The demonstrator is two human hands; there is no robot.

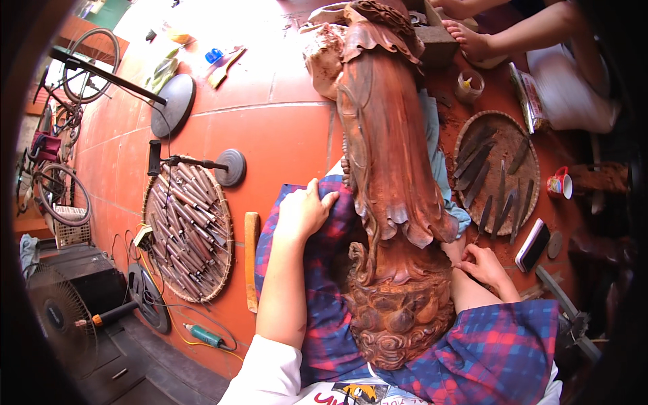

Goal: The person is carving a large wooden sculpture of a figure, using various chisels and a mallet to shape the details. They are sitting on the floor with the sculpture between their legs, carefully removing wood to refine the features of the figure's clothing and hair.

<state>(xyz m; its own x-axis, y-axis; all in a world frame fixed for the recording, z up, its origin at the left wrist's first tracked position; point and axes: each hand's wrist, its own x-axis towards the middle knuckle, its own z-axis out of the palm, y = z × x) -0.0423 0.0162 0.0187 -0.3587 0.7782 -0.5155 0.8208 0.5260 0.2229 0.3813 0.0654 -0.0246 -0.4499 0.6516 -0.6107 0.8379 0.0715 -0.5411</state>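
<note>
Carving [390, 142] lay over plaid shorts [496, 347], left hand [306, 210] loosely spread left of it, right hand [487, 268] curled right of it, grip unclear; seemingly a positioning step, the next move needing steady support.

Head camera: left fisheye unit, head-worn — looks down over the plaid lap [472, 354] at the wooden carving [391, 135], close range; wide field includes tiled floor [287, 145], bending toward the rim.

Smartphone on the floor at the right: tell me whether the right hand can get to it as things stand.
Probably yes: the smartphone lies just to the right of the right hand, with nothing visible standing between them.
</note>
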